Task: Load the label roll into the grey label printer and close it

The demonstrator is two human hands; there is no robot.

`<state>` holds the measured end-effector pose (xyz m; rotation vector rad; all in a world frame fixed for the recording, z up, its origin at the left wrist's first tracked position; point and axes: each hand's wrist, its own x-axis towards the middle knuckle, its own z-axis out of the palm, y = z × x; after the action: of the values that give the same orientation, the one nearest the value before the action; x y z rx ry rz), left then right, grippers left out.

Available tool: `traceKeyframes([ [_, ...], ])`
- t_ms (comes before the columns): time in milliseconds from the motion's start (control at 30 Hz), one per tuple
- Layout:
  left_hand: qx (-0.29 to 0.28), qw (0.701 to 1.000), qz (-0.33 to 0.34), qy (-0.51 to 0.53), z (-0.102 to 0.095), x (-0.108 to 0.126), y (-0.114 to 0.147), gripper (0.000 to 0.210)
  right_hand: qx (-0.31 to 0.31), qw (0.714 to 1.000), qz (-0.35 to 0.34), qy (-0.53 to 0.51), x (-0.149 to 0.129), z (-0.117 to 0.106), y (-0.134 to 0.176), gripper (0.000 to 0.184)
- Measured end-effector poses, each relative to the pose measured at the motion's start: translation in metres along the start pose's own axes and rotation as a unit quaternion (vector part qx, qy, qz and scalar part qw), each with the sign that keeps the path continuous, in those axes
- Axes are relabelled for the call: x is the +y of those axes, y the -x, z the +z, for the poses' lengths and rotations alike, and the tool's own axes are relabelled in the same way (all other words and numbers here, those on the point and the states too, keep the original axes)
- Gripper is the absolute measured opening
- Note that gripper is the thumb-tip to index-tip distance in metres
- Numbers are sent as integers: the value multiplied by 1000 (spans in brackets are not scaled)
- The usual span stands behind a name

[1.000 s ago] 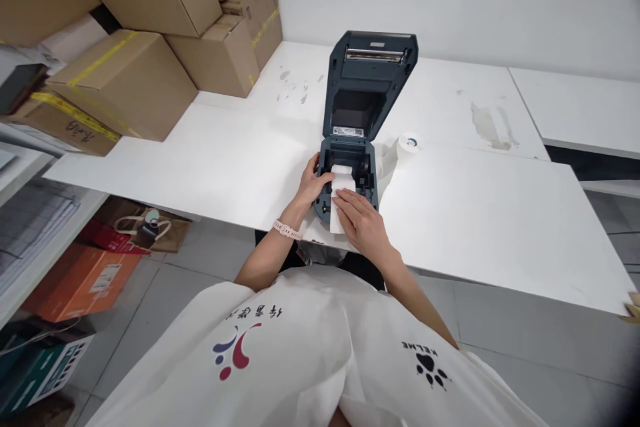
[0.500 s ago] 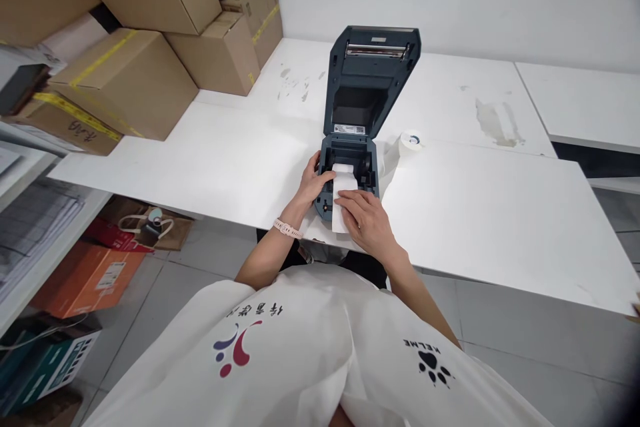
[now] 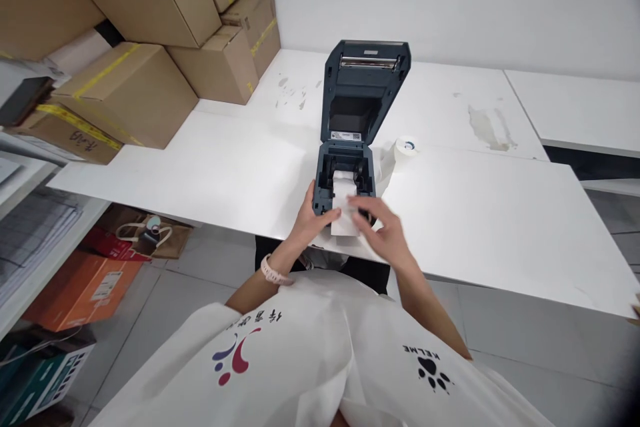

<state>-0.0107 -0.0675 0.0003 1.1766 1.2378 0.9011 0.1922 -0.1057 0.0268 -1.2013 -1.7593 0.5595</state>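
A dark blue-grey label printer (image 3: 321, 197) stands on the white table with its lid (image 3: 367, 90) raised. From inside it a strip of white label paper (image 3: 344, 223) runs forward over the front edge. My left hand (image 3: 306, 221) wraps the printer's front left side, its thumb laid on the paper's left edge. Over the strip's right side is my right hand (image 3: 387, 230), thumb and index finger apart, slightly blurred; whether it touches the paper I cannot tell. Behind the printer's right side lies a roll of white labels (image 3: 406, 149) with a loose tail.
Cardboard boxes (image 3: 125, 93) are stacked at the table's left end. A shelf (image 3: 95, 210) with papers stands at the lower left, with an orange box (image 3: 85, 287) beneath. The white table (image 3: 480, 227) stretches right, its front edge close to my body.
My right hand has lifted and shifted right from lying flat on the paper strip. My left hand has slid toward the printer's front, its thumb lower on the strip. The view has shifted slightly.
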Motion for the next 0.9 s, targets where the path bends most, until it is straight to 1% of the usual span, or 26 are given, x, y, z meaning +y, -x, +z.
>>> traceKeyframes([
  [67, -22, 1000, -8, 8, -2, -7, 18, 113, 87, 995, 41, -39, 12, -24, -33, 29],
  [100, -29, 999, -9, 10, -3, -9, 22, 113, 126, 990, 40, -51, 20, -37, -58, 36],
  [167, -33, 999, -6, 8, -4, -10, 26, 112, 170, 979, 45, -100, 35, -58, -119, 55],
  [200, -32, 999, -5, 7, -4, -9, 25, 112, 158, 978, 65, -123, 41, -66, -150, 61],
  [267, -35, 999, -4, 7, -4, -7, 24, 111, 127, 974, 103, -155, 45, -74, -204, 66],
  [300, -39, 999, -5, 9, -4, -6, 23, 112, 96, 973, 112, -176, 43, -74, -223, 70],
  [333, -45, 999, -7, 13, -4, -5, 23, 113, 80, 971, 116, -194, 39, -73, -235, 77],
  [367, -51, 998, -12, 16, -6, -5, 23, 114, 69, 969, 113, -210, 35, -70, -239, 85],
  [400, -56, 998, -19, 21, -8, -5, 23, 114, 64, 967, 105, -222, 30, -66, -235, 92],
  [433, -55, 998, -29, 27, -12, -5, 23, 111, 67, 967, 95, -229, 25, -62, -225, 97],
  [467, -47, 998, -38, 36, -17, -5, 23, 107, 69, 967, 85, -230, 21, -57, -209, 98],
  [533, -19, 997, -48, 56, -27, -3, 21, 97, 57, 971, 74, -220, 17, -46, -167, 96],
  [600, 5, 997, -35, 67, -37, 4, 17, 89, 39, 978, 75, -190, 17, -37, -121, 85],
  [667, 13, 998, -8, 59, -40, 13, 10, 82, 18, 986, 69, -149, 18, -29, -82, 66],
  [700, 13, 999, 1, 52, -38, 18, 7, 79, 9, 989, 68, -128, 19, -25, -66, 59],
  [733, 11, 999, 4, 44, -35, 22, 3, 79, 2, 991, 71, -111, 20, -21, -53, 58],
  [800, 3, 999, 3, 35, -24, 29, -3, 82, 3, 990, 98, -101, 22, -13, -34, 67],
  [900, -14, 999, 0, 44, -6, 32, -4, 91, 34, 976, 164, -136, 28, -2, -18, 84],
])
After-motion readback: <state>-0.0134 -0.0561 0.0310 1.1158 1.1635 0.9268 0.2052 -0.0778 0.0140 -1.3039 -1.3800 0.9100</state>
